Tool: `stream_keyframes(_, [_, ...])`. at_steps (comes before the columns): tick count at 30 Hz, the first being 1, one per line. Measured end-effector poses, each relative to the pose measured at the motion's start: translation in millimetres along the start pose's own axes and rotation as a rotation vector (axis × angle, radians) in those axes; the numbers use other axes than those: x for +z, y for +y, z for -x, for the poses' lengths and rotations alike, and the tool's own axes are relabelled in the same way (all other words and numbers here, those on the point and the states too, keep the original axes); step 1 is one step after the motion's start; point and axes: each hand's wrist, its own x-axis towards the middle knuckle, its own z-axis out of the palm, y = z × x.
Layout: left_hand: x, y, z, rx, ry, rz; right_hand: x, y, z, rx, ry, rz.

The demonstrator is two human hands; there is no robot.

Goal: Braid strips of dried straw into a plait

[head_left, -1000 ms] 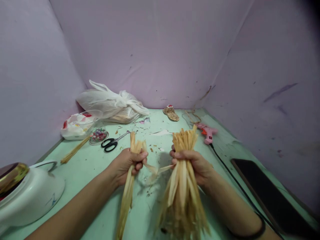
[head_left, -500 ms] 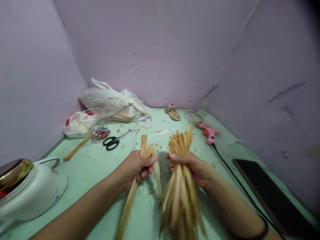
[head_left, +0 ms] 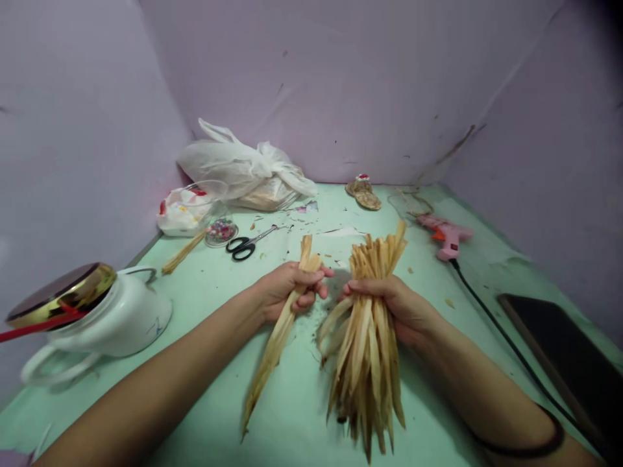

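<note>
My right hand [head_left: 389,299] is wrapped round a thick bundle of dried husk strips [head_left: 367,350]. Their blunt, cut ends stick up above the fist, and the pointed ends fan out below. One strip curls out on the bundle's left side. In my left hand [head_left: 296,292] are one or two longer tan husk strips [head_left: 272,357], pinched near the top under the thumb, with the tail hanging toward me. Its fingertips point at the bundle, a small gap apart from my right hand. Both hands are over the pale green tabletop [head_left: 292,428].
Black-handled scissors [head_left: 242,248], a dish of beads [head_left: 222,231] and a white plastic bag [head_left: 248,170] are at the back left. A white pot-like vessel [head_left: 131,318] stands left. Rightward are a pink glue gun [head_left: 450,237] with its cord and a dark phone [head_left: 559,357].
The pale strip that hung from my left hand between the hands is gone from there; a curled strip now shows at the bundle's left side. The view has shifted left and down.
</note>
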Motion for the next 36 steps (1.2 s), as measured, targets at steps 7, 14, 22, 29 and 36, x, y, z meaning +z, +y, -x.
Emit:
stream_keyframes(7, [14.2, -6, 1, 0.043, 0.086, 0.036, 10, 11, 5, -0.164, -0.172, -0.002])
stream_keyframes(14, [18.2, -17, 0, 0.101, 0.017, -0.030, 17, 16, 2, -0.203, -0.236, -0.033])
stream_keyframes(22, [31.6, -20, 2, 0.141, 0.065, -0.156, 14, 16, 1, -0.197, -0.037, -0.001])
stream_keyframes(29, [23.4, -18, 0, 0.109, 0.189, 0.022, 14, 10, 3, -0.201, -0.080, -0.097])
stream_keyframes(36, [27.1, -25, -1, 0.100, 0.217, -0.084, 17, 10, 5, -0.252, -0.042, -0.134])
